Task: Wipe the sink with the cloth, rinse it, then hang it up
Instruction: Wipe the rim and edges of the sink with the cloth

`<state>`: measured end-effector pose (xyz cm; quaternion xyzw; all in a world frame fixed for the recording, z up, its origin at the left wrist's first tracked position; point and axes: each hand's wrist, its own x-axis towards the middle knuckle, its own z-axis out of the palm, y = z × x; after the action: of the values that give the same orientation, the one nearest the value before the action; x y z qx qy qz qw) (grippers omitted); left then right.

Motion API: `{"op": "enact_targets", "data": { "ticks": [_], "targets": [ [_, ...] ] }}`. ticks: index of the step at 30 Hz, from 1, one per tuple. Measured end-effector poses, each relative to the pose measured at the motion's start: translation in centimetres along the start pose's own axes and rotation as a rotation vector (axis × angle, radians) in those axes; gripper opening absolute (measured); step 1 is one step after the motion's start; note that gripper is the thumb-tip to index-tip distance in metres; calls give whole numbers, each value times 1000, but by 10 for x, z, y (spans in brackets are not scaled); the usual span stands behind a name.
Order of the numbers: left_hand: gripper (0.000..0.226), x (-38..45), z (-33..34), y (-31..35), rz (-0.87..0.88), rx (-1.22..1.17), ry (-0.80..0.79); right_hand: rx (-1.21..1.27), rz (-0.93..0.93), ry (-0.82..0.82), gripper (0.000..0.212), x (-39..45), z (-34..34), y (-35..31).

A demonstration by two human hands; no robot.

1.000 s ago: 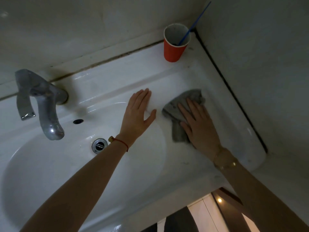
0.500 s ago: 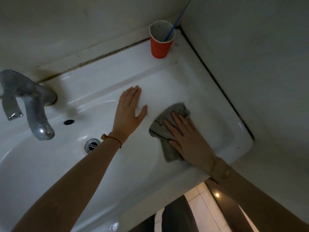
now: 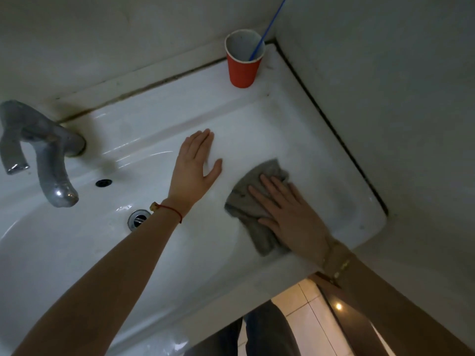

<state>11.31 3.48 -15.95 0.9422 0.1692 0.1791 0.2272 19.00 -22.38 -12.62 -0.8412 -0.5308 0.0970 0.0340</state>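
While my right hand (image 3: 290, 214) presses flat on the cloth (image 3: 253, 199) to scrub the sink's (image 3: 321, 140) right ledge, my left hand (image 3: 195, 168) rests flat, fingers straight, bracing me.

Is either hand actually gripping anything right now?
No. The right hand presses flat on the grey cloth; the left hand rests flat on the sink.

Sink (image 3: 154, 140): white ceramic, glossy, smooth, showed highlights. Cloth (image 3: 253, 201): grey woven fabric, matt, creased. Tap (image 3: 48, 160): dull grey metal, tarnished. Cup (image 3: 244, 65): red, matt outside, pale inside. Wall (image 3: 385, 73): matt, faintly rough.
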Motion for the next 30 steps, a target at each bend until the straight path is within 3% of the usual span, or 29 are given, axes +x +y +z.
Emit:
{"op": "enact_targets", "data": {
  "ticks": [5, 11, 15, 18, 22, 25, 27, 30],
  "targets": [
    [57, 0, 1, 3, -2, -1, 29, 57, 321, 70, 66, 24, -9, 37],
    [57, -1, 1, 1, -8, 2, 15, 48, -39, -37, 59, -16, -4, 4],
    [57, -1, 0, 3, -17, -5, 31, 71, 200, -11, 64, 8, -13, 43],
    [57, -1, -1, 5, -13, -19, 29, 105, 340, 72, 61, 30, -11, 24],
    [58, 0, -4, 4, -11, 14, -21, 114, 231, 133, 53, 28, 0, -4],
    [59, 0, -2, 2, 2, 24, -40, 129, 153, 119, 65, 2, -3, -9],
    [59, 1, -1, 2, 7, 11, -33, 157, 198, 190, 54, -17, -16, -8],
    [59, -1, 0, 0, -3, -3, -36, 115, 398, 439, 53, -44, -51, 5]
  ]
}}
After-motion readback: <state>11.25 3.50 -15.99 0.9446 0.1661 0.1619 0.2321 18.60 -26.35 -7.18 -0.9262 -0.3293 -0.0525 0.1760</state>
